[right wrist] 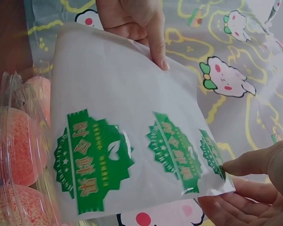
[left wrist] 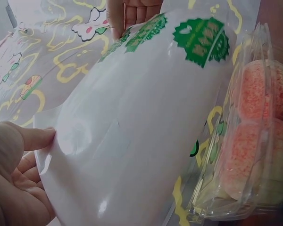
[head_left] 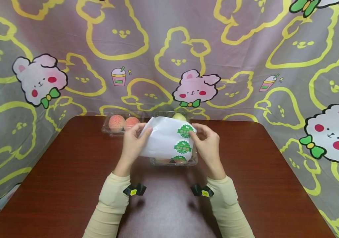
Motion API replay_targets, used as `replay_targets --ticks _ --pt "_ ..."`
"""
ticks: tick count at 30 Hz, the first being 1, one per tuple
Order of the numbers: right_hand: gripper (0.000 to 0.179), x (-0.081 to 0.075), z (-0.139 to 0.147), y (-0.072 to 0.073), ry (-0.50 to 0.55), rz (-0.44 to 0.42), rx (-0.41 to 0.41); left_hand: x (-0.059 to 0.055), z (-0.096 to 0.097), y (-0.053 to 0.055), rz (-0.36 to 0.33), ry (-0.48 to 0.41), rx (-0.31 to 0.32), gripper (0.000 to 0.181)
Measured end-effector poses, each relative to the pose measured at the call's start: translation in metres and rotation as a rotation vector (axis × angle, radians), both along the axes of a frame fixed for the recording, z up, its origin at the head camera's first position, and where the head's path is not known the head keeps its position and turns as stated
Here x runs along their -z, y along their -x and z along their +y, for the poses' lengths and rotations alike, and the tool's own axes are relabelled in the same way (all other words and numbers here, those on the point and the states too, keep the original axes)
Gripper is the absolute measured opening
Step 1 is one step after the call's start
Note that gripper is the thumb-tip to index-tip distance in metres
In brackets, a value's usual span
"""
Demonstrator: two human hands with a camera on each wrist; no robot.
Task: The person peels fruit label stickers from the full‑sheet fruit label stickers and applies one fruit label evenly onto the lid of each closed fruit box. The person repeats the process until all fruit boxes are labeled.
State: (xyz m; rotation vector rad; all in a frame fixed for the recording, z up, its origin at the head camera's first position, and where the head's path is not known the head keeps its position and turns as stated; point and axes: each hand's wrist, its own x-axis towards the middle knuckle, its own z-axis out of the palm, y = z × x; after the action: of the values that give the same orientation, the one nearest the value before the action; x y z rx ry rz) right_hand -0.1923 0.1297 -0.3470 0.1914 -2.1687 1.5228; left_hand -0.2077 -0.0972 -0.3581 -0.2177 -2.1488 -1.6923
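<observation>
A white paper sheet [head_left: 164,137] [left wrist: 141,132] [right wrist: 127,117] with three green round labels is held up between both hands. My left hand [head_left: 142,131] [left wrist: 35,150] pinches its left edge, thumb on the near face. My right hand [head_left: 193,133] [right wrist: 236,172] pinches the right edge by the top label. The sheet hangs just above a clear plastic clamshell box [head_left: 173,162] [left wrist: 254,141] [right wrist: 12,155] that holds pink peaches. The sheet hides most of that box in the head view.
A second clear box [head_left: 107,127] with two peaches [head_left: 123,123] stands at the back left of the brown table [head_left: 68,185]. A pale green fruit [head_left: 179,116] shows behind the sheet. A rabbit-print cloth [head_left: 169,49] hangs behind and beside the table.
</observation>
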Motion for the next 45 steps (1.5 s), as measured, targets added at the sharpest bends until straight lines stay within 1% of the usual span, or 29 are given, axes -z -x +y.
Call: replay_targets --ticks 6,10,18,24,32,39,45 --pt "0.021 -0.002 0.002 -0.001 -0.012 -0.008 0.007 0.001 0.002 -0.001 0.005 0.009 -0.007 0.023" --pt "0.021 -0.003 0.003 -0.002 -0.025 -0.012 0.005 0.001 0.003 -0.002 0.006 -0.002 -0.015 0.023" --pt "0.020 -0.004 0.003 -0.003 -0.017 -0.030 0.002 0.002 0.006 -0.002 0.028 -0.013 -0.005 0.022" --pt "0.017 -0.003 0.001 -0.002 -0.017 0.001 0.021 0.002 0.007 -0.002 0.041 -0.025 0.011 0.022" --pt "0.014 -0.001 0.000 0.000 -0.044 0.015 0.073 0.003 0.009 -0.001 0.050 -0.029 0.010 0.022" --pt "0.009 0.003 0.000 0.002 -0.065 0.035 0.109 0.004 0.011 -0.001 0.020 -0.054 0.033 0.023" --pt "0.004 0.004 -0.002 0.004 -0.055 0.124 0.141 0.003 0.013 -0.002 -0.010 -0.062 0.053 0.022"
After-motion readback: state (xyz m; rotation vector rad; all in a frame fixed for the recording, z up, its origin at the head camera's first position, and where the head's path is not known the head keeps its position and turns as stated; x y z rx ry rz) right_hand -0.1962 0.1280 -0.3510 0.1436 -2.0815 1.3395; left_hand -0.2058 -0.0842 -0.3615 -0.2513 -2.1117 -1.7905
